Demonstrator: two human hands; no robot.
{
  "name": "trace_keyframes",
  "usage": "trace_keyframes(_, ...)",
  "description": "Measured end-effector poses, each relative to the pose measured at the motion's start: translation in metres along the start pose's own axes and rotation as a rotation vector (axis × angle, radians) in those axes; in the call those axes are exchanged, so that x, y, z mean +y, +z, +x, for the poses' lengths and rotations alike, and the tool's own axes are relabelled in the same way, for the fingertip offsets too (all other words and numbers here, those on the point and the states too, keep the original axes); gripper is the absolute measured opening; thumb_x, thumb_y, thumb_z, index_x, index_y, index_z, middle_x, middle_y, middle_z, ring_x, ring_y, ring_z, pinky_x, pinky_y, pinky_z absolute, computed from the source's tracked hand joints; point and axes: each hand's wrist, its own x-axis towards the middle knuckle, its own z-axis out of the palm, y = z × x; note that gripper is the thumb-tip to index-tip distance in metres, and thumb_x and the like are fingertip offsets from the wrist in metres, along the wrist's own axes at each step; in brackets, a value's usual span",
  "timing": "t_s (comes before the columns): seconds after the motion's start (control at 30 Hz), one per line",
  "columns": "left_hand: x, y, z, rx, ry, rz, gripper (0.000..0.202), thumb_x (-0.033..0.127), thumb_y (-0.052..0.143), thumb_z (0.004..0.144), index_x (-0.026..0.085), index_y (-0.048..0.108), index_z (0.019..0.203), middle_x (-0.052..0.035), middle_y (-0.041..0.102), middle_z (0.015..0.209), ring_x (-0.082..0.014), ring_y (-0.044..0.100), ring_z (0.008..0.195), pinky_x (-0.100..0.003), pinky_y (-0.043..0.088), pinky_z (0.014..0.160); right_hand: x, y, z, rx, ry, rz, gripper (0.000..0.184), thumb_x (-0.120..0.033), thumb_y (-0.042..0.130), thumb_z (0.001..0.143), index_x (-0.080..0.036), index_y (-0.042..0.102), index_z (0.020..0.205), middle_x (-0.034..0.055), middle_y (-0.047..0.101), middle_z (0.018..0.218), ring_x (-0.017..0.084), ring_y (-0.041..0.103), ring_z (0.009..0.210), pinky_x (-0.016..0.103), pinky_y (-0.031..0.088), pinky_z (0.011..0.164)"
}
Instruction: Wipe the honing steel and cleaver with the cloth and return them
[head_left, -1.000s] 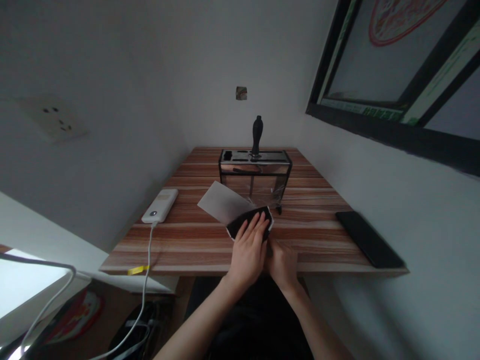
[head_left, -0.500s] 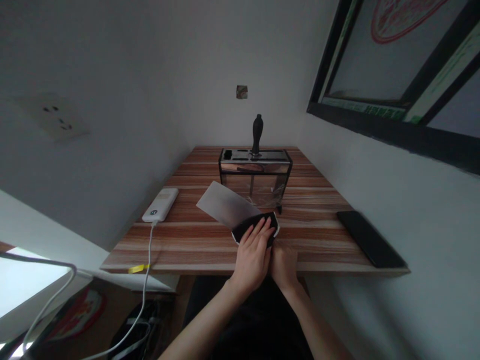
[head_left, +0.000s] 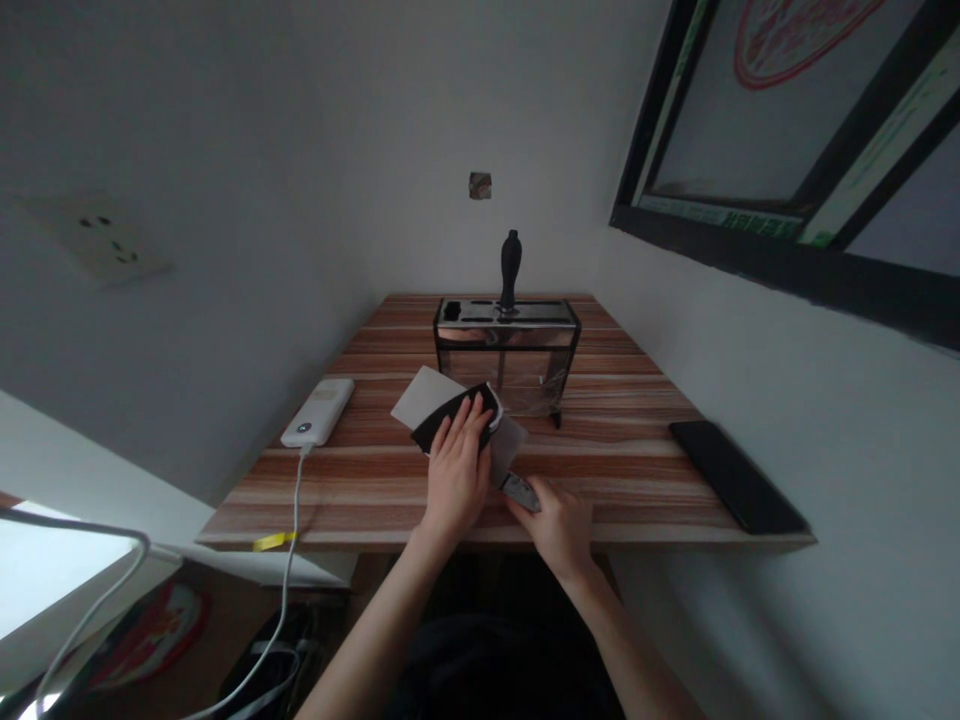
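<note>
A cleaver with a broad grey blade [head_left: 510, 440] is held over the near middle of the table, its blade slanting up to the left. My right hand [head_left: 561, 525] is closed around its grey handle. On the blade's upper face lies a black cloth with a white edge [head_left: 429, 430], and my left hand [head_left: 456, 485] presses on it with fingers bent over it. Cloth and fingers cover the middle of the blade. Just beyond stands a knife block [head_left: 506, 338] with a slotted metal top and see-through sides. One black handle [head_left: 511, 268] sticks up from it.
On the wood-striped table [head_left: 630, 480], a white power bank [head_left: 319, 412] with a white cable [head_left: 294, 540] lies left, near a yellow tag [head_left: 274, 541]. A black phone [head_left: 739, 475] rests at the right edge. Walls stand close on both sides.
My left hand and the cloth have slid left and away from me along the blade, from near the handle towards the far end. The cleaver's handle now shows in my right hand.
</note>
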Motion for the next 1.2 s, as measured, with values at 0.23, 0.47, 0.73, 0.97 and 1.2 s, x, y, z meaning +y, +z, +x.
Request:
trace_keyframes(0.23, -0.033, -0.012, 0.018, 0.122, -0.071, 0.040, 0.042, 0.014, 0.031, 0.090, 0.017, 0.040, 0.131, -0.0095, 0.036, 0.145, -0.0191, 0.024, 0.137, -0.042, 0.022, 0.110, -0.001, 0.000, 0.000, 0.026, -0.023, -0.038, 0.029, -0.047, 0.063, 0.078, -0.019, 0.063, 0.070, 0.0017, 0.066, 0.058, 0.015, 0.061, 0.056, 0.023, 0.028, 0.055)
trace_keyframes(0.47, -0.054, -0.016, 0.031, 0.174, -0.099, 0.068, 0.044, 0.015, 0.033, 0.089, 0.017, 0.039, 0.133, -0.0092, 0.035, 0.145, -0.0193, 0.025, 0.137, -0.042, 0.021, 0.111, 0.001, 0.004, 0.000, 0.064, -0.030, -0.063, 0.035, -0.051, 0.056, 0.081, -0.019, 0.063, 0.068, 0.0025, 0.066, 0.056, 0.015, 0.061, 0.054, 0.024, 0.027, 0.054)
trace_keyframes(0.73, -0.049, -0.011, 0.024, 0.171, -0.105, 0.091, 0.046, 0.015, 0.034, 0.090, 0.016, 0.036, 0.136, -0.0104, 0.033, 0.146, -0.0210, 0.022, 0.138, -0.046, 0.019, 0.111, 0.001, 0.004, -0.001, 0.045, -0.025, -0.069, 0.033, -0.050, 0.058, 0.080, -0.019, 0.063, 0.070, 0.0021, 0.067, 0.056, 0.016, 0.061, 0.054, 0.024, 0.026, 0.054)
trace_keyframes(0.97, -0.018, -0.002, 0.009, 0.064, -0.046, 0.061, 0.046, 0.012, 0.035, 0.089, 0.015, 0.036, 0.136, -0.0087, 0.033, 0.146, -0.0187, 0.023, 0.138, -0.043, 0.020, 0.112, 0.002, 0.004, -0.002, 0.018, -0.002, -0.045, 0.027, -0.046, 0.063, 0.078, -0.019, 0.064, 0.072, 0.0020, 0.068, 0.060, 0.017, 0.063, 0.057, 0.024, 0.028, 0.055)
trace_keyframes(1.2, 0.021, 0.012, -0.013, -0.083, 0.055, -0.011, 0.047, 0.011, 0.035, 0.089, 0.017, 0.035, 0.135, -0.0070, 0.033, 0.147, -0.0176, 0.024, 0.138, -0.043, 0.022, 0.112, 0.003, 0.003, -0.001, -0.036, 0.039, -0.061, 0.011, -0.030, 0.063, 0.077, -0.019, 0.066, 0.078, 0.0044, 0.070, 0.065, 0.019, 0.065, 0.061, 0.024, 0.032, 0.056)
